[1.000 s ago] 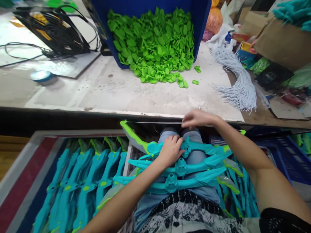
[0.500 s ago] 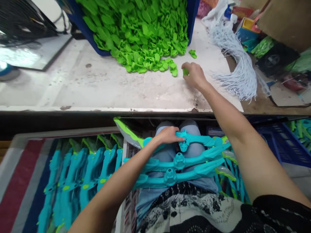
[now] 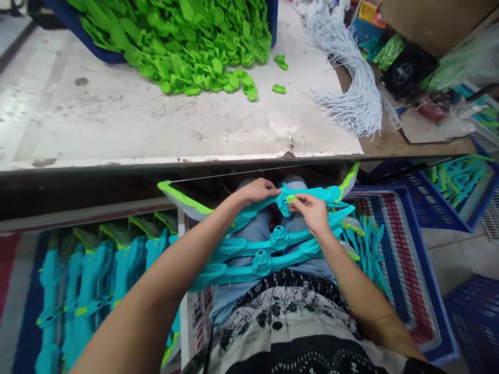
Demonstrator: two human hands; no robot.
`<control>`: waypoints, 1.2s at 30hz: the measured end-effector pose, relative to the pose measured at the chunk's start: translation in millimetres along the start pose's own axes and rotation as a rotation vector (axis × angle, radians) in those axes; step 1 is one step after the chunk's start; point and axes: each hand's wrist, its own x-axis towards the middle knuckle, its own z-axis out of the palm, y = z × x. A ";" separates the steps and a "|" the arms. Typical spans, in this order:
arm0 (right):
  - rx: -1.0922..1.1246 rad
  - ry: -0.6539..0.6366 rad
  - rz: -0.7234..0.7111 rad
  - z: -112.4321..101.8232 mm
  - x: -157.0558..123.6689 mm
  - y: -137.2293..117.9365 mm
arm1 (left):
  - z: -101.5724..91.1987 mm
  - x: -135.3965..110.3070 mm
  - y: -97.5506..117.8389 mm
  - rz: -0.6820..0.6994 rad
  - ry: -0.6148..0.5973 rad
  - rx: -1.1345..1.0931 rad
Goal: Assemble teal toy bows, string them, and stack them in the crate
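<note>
Fingers [image 3: 303, 203] of the right hand [image 3: 314, 214] pinched a small green piece [image 3: 291, 198] onto the top teal bow [image 3: 331, 194], which the left hand [image 3: 255, 191] gripped beside its hub

White strings [image 3: 353, 85] lie near a cardboard box [image 3: 423, 21].

Bin [image 3: 272, 21] on table [image 3: 117, 130] far side, plastic pieces [image 3: 175, 47] spilling out before it. String bundle [image 3: 351, 88] right of them. Three toy bows [image 3: 268, 254] across lap below table edge. Left hand [image 3: 255, 191] on farthest bow [image 3: 331, 195], right hand [image 3: 312, 213] holding small piece [image 3: 290, 199] at its middle. Bow tray [image 3: 89, 214] left of lap, crate [image 3: 440, 221] right.
</note>
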 end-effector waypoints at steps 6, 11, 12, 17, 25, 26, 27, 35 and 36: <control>-0.236 0.209 -0.158 13.1 -4.7 3.4 | 9.2 2.8 0.8 0.020 0.045 -0.022; -0.356 0.255 -0.108 20.1 -7.6 8.2 | 10.3 0.5 -0.2 0.025 0.080 -0.018; -0.360 0.257 -0.098 21.5 -7.5 9.1 | 10.4 0.1 -0.3 0.033 0.086 -0.021; -0.470 0.291 -0.135 22.8 -7.9 11.3 | 12.4 -1.1 0.4 0.052 0.117 -0.016; -0.648 0.330 -0.044 26.2 -11.1 12.7 | 9.4 -1.4 4.5 0.121 0.041 0.048; -0.681 0.300 -0.039 26.4 -12.6 11.3 | 9.1 -0.3 5.4 0.122 0.028 0.053; -0.712 0.255 -0.034 25.8 -14.4 9.6 | 9.2 1.0 6.3 0.121 0.024 0.063; -0.696 0.109 -0.129 8.2 -16.9 14.6 | 13.8 4.9 7.3 0.128 0.010 0.078; -0.636 0.088 -0.103 8.5 -14.6 18.7 | 13.2 5.0 6.7 0.132 -0.010 0.073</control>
